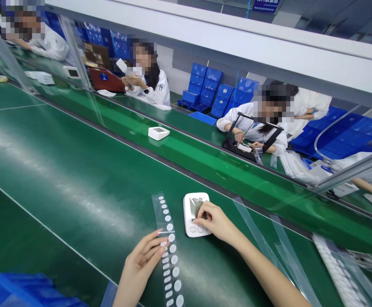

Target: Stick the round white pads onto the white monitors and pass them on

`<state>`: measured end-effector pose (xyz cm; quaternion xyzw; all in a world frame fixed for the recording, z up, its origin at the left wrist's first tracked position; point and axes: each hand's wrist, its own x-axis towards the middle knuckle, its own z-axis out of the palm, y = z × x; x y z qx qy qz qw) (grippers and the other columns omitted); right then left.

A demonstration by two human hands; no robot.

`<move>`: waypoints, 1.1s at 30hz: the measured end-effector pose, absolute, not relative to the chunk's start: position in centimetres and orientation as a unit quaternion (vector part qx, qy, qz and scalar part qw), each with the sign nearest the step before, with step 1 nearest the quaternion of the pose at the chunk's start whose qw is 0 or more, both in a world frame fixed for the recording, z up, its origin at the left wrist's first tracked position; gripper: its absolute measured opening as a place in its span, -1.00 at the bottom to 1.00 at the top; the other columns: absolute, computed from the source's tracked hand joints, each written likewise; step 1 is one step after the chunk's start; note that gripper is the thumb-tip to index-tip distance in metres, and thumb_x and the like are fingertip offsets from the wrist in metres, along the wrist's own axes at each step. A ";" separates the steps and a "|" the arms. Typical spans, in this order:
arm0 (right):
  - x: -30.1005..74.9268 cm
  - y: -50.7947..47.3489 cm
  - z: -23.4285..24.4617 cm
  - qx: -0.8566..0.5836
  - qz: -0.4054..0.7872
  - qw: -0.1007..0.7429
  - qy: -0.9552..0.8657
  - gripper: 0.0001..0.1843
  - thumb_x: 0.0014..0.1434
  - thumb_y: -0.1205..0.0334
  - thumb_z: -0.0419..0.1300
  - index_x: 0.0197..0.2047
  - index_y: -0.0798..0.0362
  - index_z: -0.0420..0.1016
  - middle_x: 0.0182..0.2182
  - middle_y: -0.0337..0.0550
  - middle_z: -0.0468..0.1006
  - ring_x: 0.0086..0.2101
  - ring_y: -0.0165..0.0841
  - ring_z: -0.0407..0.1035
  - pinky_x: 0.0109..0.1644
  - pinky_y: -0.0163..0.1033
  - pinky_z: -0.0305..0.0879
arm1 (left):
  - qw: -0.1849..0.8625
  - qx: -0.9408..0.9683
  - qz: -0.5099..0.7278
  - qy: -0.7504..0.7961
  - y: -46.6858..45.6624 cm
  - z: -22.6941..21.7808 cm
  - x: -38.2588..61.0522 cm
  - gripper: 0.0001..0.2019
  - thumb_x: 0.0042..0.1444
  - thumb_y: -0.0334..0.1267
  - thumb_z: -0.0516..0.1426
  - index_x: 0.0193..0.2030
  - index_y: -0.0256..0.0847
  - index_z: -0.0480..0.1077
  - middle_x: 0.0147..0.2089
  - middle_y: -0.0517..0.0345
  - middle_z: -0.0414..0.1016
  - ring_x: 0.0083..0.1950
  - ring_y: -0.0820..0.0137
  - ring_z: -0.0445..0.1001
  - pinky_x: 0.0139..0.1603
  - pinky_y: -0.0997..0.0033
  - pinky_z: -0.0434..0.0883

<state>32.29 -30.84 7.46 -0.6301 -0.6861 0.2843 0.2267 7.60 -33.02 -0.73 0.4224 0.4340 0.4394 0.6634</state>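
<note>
Stretching away from the wearer, a glossy green bench (61, 179) met a conveyor belt (205, 157), with white-coated workers (150, 81) beyond. The left hand (142, 260) pinned a clear sticker strip (169, 251), its long axis running near-to-far. The right hand (216, 221) pressed fingertips on a flat white device (194, 215), which also pointed away.

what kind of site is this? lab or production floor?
Most likely an electronics assembly line. A long green conveyor belt carries small white devices, workers in white coats sit along it, and blue crates are stacked behind. The right hand presses on one device.
</note>
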 end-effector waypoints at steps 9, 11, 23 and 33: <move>31.4 -31.8 6.4 -0.664 0.243 0.202 -0.677 -0.82 0.06 0.22 0.33 -0.38 0.01 0.38 -0.26 -0.28 0.34 -0.30 -0.37 0.36 -0.20 -0.27 0.23 | 0.697 0.400 0.411 0.431 -32.9 0.5 7.6 -0.49 -0.01 -0.08 0.32 0.06 -0.23 0.38 -0.05 -0.05 0.60 0.00 0.16 0.56 0.00 0.39 0.53; 31.2 -32.2 6.2 -0.665 0.237 0.209 -0.677 -0.83 0.08 0.25 0.31 -0.37 0.01 0.37 -0.25 -0.27 0.33 -0.29 -0.37 0.36 -0.19 -0.26 0.24 | 0.698 0.395 0.414 0.431 -32.9 0.8 7.7 -0.49 -0.03 -0.08 0.33 0.04 -0.23 0.39 -0.06 -0.04 0.61 0.00 0.17 0.56 -0.02 0.42 0.53; 30.6 -33.8 4.3 -0.628 0.217 0.353 -0.658 -0.91 0.26 0.32 0.11 -0.31 -0.01 0.34 -0.22 -0.17 0.36 -0.18 -0.27 0.30 -0.07 -0.14 0.25 | 0.697 0.396 0.416 0.429 -33.0 0.9 7.6 -0.48 -0.04 -0.07 0.33 0.04 -0.24 0.38 -0.07 -0.04 0.61 -0.01 0.18 0.56 0.01 0.40 0.51; 30.8 -34.4 2.0 -0.662 0.141 0.349 -0.648 -0.97 0.21 0.22 0.17 -0.25 -0.05 0.41 0.11 -0.07 0.22 0.16 -0.04 0.06 0.17 0.19 0.06 | 0.694 0.404 0.418 0.425 -33.0 0.5 7.6 -0.51 0.00 -0.08 0.31 0.04 -0.23 0.38 -0.07 -0.02 0.61 0.00 0.19 0.56 0.02 0.41 0.52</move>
